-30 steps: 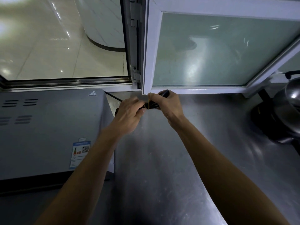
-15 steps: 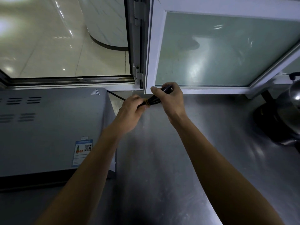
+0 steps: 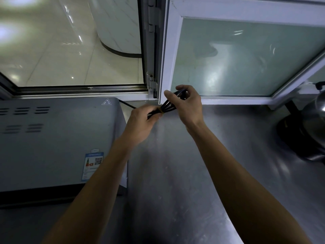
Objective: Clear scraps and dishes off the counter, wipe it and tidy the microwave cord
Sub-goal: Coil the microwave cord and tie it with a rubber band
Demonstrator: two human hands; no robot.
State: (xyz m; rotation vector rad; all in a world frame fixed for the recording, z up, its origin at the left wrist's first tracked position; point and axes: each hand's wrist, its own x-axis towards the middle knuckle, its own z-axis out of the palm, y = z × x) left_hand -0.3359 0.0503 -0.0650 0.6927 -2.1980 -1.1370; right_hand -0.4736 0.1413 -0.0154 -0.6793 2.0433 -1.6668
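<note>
A black microwave cord is folded into a bundle, with a thin yellowish band around its middle. My right hand grips the looped end of the bundle, up by the window frame. My left hand pinches the bundle at the band. One strand of the cord runs back behind the grey microwave, which stands on the left of the steel counter. Both hands hover above the counter's back edge.
An open white-framed window sash hangs over the back of the counter. A dark pot or wok with a shiny lid sits at the right edge. Behind the microwave is a window sill with a tiled floor below.
Both hands have lifted the bundled cord slightly up and to the right, toward the window frame. The yellowish band now shows between the hands.
</note>
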